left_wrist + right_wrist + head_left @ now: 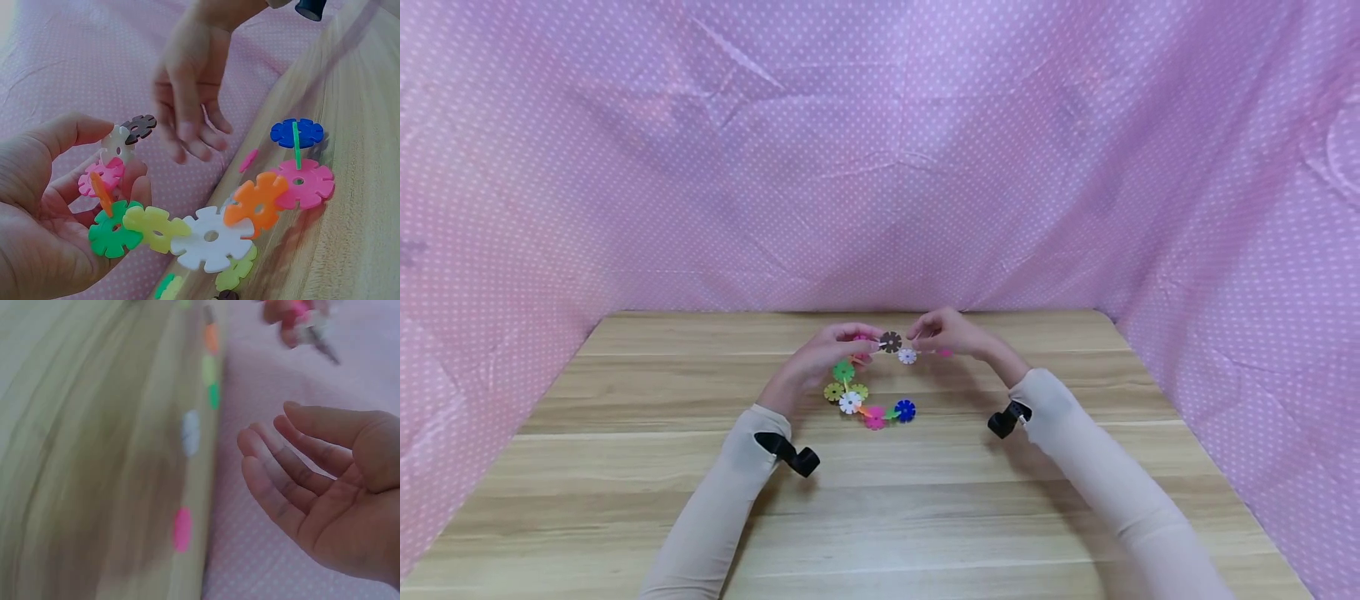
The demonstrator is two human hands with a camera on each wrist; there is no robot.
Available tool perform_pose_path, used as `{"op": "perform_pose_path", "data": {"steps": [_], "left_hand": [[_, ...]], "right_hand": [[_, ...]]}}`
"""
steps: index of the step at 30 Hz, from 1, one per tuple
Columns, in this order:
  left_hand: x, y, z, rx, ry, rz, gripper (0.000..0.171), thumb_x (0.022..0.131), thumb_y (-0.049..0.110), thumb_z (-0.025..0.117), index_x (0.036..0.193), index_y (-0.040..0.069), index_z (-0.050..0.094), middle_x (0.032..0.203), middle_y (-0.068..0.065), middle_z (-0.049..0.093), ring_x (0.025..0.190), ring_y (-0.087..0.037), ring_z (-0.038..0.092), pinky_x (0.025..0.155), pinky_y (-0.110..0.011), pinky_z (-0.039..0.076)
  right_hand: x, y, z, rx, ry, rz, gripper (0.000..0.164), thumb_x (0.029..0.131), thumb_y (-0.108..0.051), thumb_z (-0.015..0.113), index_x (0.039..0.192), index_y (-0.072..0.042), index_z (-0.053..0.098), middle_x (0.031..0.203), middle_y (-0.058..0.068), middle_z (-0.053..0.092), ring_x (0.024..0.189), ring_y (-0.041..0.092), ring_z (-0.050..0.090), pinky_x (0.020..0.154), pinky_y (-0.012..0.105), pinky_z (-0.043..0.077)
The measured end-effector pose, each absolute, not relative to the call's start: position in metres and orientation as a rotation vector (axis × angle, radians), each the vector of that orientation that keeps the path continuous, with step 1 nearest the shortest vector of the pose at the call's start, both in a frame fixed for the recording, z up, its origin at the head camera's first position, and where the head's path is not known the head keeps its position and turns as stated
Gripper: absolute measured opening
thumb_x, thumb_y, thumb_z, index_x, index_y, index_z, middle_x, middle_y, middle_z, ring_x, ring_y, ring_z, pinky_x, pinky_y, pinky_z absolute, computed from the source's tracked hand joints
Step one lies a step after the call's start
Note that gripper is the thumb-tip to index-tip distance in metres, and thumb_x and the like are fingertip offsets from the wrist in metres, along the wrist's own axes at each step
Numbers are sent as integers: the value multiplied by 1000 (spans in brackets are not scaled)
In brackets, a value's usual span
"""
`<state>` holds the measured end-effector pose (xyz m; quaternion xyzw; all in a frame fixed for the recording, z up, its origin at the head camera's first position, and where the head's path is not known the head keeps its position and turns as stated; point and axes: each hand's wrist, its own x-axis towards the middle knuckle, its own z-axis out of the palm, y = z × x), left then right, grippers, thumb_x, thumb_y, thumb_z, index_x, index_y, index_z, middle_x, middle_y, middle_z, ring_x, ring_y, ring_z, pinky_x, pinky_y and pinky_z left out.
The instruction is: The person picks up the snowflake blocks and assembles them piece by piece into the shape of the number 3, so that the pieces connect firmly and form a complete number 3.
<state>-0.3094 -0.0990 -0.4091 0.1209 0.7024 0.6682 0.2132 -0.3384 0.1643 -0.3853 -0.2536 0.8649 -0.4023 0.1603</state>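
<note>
My left hand [823, 354] pinches a chain of flower-shaped interlocking plastic discs near one end. Between its thumb and fingers, in the left wrist view, is a white disc [114, 150], with a brown disc [142, 127] slotted on beyond it. The chain hangs and curves on through a pink disc [94, 180], an orange one, a green disc [115, 232], a yellow disc [155, 229], a larger-looking white disc [194, 247] and others, to a blue disc [307, 134] at the far end. Close beside the brown disc, my right hand [953, 333] holds nothing, its fingers loosely bent and apart.
On the wooden table [880, 517] lie loose discs: a white one [190, 433] and a pink one [182, 529] near the right hand, and several more below the chain, including a yellow disc [832, 392]. Pink dotted cloth [880, 167] hangs behind the table.
</note>
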Motion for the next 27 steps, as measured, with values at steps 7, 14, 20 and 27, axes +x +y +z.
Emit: {"op": "perform_pose_path", "data": {"steps": [7,14,20,27], "left_hand": [[-310,-101,-409,349,2003,1816,36,97,12,66,132,2,63,107,-1,68,90,-16,64,95,-45,58],[-311,-100,-409,355,1990,1826,36,97,12,66,132,3,64,104,1,68,87,-13,63,88,-38,59],[-311,-102,-409,359,2005,1812,34,98,15,67,131,5,65,107,0,70,95,-23,65,93,-43,58],[-310,-102,-409,402,2022,1804,34,98,15,66,131,4,66,106,1,71,92,-20,64,92,-44,58]], "right_hand": [[-352,165,-406,-846,2507,-940,25,91,0,71,115,4,70,107,20,74,98,28,69,88,33,59],[-362,164,-421,-907,2533,-950,26,87,2,75,112,4,72,103,18,74,93,26,69,84,29,59],[-362,157,-424,-914,2557,-903,26,86,1,76,112,3,72,100,18,74,89,25,67,80,25,57],[-360,154,-425,-844,2566,-885,24,82,3,79,105,2,72,96,15,72,85,20,64,78,25,56]]}}
